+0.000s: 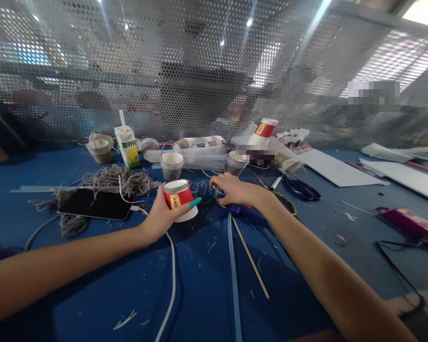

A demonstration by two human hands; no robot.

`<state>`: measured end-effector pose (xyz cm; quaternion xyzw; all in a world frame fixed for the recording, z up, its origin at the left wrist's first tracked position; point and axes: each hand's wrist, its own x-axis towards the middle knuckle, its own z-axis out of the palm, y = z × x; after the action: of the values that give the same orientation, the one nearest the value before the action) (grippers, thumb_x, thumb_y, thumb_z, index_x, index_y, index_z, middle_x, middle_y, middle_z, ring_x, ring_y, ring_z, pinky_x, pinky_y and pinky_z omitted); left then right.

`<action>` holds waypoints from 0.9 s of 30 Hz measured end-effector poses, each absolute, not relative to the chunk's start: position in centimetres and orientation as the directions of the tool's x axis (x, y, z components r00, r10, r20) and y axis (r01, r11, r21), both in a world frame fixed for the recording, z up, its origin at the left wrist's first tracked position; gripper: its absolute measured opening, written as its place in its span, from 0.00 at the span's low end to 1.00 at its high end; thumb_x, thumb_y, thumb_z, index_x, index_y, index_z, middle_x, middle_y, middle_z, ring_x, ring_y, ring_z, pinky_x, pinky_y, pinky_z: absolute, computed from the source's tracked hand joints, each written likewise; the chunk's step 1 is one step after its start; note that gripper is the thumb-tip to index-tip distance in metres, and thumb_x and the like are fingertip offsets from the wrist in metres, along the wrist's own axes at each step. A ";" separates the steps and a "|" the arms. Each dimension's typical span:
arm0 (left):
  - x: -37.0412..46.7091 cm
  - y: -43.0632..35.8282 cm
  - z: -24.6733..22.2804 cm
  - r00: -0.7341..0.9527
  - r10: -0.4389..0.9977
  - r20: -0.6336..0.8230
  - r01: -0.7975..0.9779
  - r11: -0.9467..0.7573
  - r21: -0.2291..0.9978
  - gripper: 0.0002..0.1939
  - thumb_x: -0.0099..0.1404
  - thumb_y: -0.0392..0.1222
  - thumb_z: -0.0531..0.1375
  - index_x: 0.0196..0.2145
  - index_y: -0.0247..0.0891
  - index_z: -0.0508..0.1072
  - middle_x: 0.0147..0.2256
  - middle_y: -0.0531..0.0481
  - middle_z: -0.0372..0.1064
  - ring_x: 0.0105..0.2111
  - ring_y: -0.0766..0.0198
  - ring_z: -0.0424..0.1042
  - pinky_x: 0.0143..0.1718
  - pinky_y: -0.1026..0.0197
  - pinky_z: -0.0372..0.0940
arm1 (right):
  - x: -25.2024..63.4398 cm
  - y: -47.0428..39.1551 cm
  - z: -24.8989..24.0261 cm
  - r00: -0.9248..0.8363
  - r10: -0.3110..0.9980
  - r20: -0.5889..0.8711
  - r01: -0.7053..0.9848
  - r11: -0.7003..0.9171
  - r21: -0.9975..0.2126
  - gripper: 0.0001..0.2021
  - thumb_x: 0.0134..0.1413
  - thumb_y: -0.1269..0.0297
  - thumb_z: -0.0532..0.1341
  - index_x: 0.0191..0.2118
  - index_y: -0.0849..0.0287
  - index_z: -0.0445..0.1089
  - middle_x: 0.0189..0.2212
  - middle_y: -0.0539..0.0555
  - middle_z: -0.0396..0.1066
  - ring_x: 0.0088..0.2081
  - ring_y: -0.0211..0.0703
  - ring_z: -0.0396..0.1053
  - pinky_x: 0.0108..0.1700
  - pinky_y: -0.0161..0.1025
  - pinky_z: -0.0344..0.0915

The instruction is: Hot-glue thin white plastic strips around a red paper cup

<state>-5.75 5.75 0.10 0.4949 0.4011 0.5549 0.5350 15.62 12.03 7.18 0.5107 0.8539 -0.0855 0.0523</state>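
Observation:
My left hand (160, 216) grips a red and white paper cup (180, 197), its wider white rim facing down. Grey yarn is wound around the narrow upper end of that cup. To its right my right hand (230, 187) hovers with bent fingers drawn together; what they pinch, if anything, is too small to make out. Loose dark grey yarn (200, 190) curls between the cup and those fingers. Below my right wrist lies a blue tool (246, 213), partly covered by the arm. A yarn-wrapped cup (171, 166) stands just behind the held one.
A grey yarn heap (116, 180) and black phone (96, 204) with a white cable (173, 280) lie left. Behind stand a drink carton (127, 147) and stacked cups (264, 130). A wooden stick (251, 259), long pale strip (234, 280), scissors (302, 188) and white board (342, 167) lie right.

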 end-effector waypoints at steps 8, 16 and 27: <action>-5.6 5.8 0.1 0.079 0.991 0.110 -0.216 -0.091 0.972 0.29 0.45 0.42 0.70 0.41 0.39 0.59 0.37 0.53 0.68 0.36 0.64 0.71 0.40 0.59 0.69 | 15.3 11.5 6.9 -0.422 0.861 -0.283 0.903 0.371 -0.216 0.11 0.45 0.73 0.57 0.36 0.58 0.56 0.26 0.51 0.66 0.26 0.41 0.64 0.28 0.37 0.56; -5.8 5.8 0.1 0.085 0.992 0.099 -0.196 -0.081 0.977 0.29 0.45 0.43 0.70 0.41 0.40 0.59 0.37 0.52 0.68 0.37 0.63 0.71 0.39 0.58 0.69 | 15.4 11.9 7.0 -0.443 0.880 -0.174 0.831 0.330 -0.448 0.11 0.45 0.76 0.54 0.36 0.57 0.57 0.19 0.45 0.63 0.22 0.37 0.61 0.27 0.36 0.55; -5.8 5.7 0.1 0.089 0.991 0.101 -0.176 -0.084 0.981 0.29 0.46 0.44 0.69 0.42 0.39 0.59 0.39 0.50 0.69 0.39 0.59 0.73 0.41 0.55 0.70 | 14.8 11.2 9.1 -0.531 0.845 -0.063 0.481 0.239 -0.844 0.09 0.50 0.67 0.55 0.35 0.61 0.71 0.19 0.45 0.58 0.21 0.33 0.52 0.24 0.34 0.49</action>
<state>-5.81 5.72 0.10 0.5017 0.4060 0.5389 0.5413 14.83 11.18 9.08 0.4369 0.7587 -0.4355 -0.2092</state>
